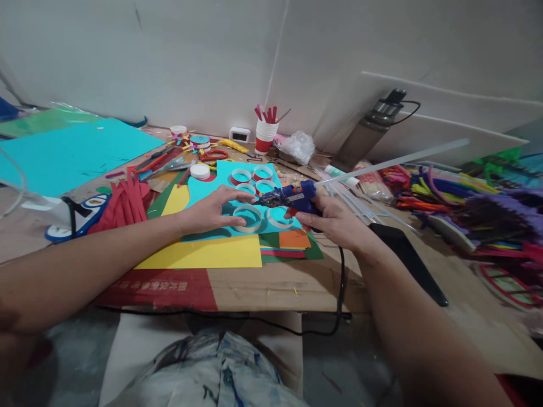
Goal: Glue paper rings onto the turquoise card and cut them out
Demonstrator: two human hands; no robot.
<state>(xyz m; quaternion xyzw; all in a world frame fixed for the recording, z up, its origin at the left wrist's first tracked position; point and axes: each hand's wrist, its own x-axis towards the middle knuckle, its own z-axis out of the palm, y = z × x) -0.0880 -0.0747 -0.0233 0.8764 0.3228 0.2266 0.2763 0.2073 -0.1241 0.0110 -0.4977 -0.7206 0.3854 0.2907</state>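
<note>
My right hand is wrapped round the handle of a blue hot glue gun. A long, clear glue stick juts from its back, and its nozzle points left. My left hand has its thumb and index finger stretched apart over a turquoise sheet. Its thumb lies at a white paper ring, and its index fingertip is close to the nozzle; whether they touch, I cannot tell. Several more rings stand on the sheet, among them a red-and-white ring and another white ring below the gun.
Yellow paper lies under the sheet. Behind stand a cup of red strips and a dark bottle. Red strips lie left, coloured pipe cleaners right. The gun's black cord hangs over the table's front edge.
</note>
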